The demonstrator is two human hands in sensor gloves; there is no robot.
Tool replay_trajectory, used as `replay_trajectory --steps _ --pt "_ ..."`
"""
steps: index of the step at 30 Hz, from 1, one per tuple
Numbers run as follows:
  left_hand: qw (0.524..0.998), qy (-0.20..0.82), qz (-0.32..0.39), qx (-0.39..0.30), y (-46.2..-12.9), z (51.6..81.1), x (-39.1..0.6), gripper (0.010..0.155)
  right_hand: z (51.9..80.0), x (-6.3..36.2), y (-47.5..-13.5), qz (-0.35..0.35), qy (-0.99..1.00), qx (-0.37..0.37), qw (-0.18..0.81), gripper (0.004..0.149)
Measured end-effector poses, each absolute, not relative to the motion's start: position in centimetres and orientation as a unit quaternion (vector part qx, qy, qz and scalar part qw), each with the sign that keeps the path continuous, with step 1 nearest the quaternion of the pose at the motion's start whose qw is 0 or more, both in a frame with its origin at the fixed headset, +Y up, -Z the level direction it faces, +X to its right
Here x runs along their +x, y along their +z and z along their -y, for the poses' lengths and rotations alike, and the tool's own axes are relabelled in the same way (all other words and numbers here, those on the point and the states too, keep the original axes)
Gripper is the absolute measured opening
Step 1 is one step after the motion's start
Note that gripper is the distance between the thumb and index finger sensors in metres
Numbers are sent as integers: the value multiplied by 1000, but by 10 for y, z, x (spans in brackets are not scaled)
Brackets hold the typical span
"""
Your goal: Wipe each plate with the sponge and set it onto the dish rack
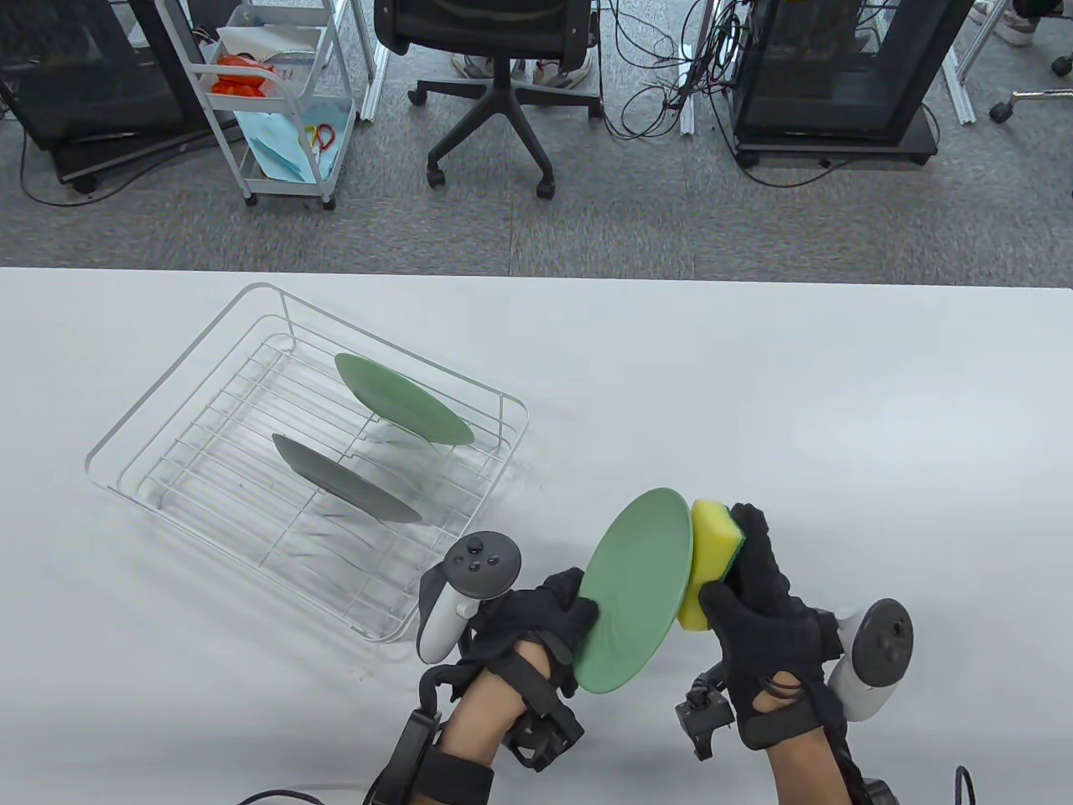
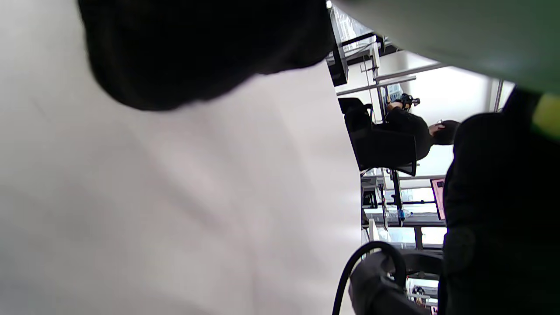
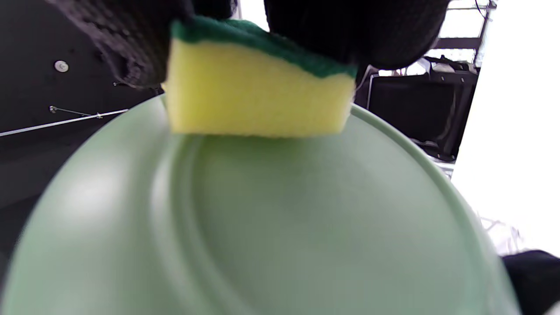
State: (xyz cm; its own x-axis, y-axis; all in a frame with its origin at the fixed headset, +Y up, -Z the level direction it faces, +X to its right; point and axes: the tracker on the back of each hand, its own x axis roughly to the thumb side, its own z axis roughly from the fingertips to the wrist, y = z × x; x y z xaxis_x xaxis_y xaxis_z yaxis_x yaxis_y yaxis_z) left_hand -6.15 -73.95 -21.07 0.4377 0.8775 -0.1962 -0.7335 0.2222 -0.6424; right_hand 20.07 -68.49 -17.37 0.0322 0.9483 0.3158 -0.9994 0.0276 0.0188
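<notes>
A green plate (image 1: 633,591), judged rigid, light and smooth, best gripped at the rim, is held tilted above the table (image 1: 838,419) by the left hand (image 1: 549,616) clamped on its edge, while the right hand (image 1: 767,599) pinches a soft sponge (image 1: 708,562) against its face.

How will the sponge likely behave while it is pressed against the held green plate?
The sponge looks like soft foam, so it probably squashes. The right hand pinches it alone, suggesting it is light. Its green scouring side probably grips the glove.
</notes>
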Motion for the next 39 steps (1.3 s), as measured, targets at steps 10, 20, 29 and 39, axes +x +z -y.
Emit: replay_trajectory --steps 10,20,29,39 --pt "734 571 115 -350 -207 738 -53 64 697 199 -178 102 725 68 678 67" --pt "755 602 98 -240 -214 724 -77 54 721 163 -183 -74 686 106 716 70" --pt "764 619 44 -179 -221 716 -112 51 731 148 -181 -222 563 137 784 69" --pt "771 605 12 -198 -221 726 -114 52 719 169 -183 -154 500 144 840 76"
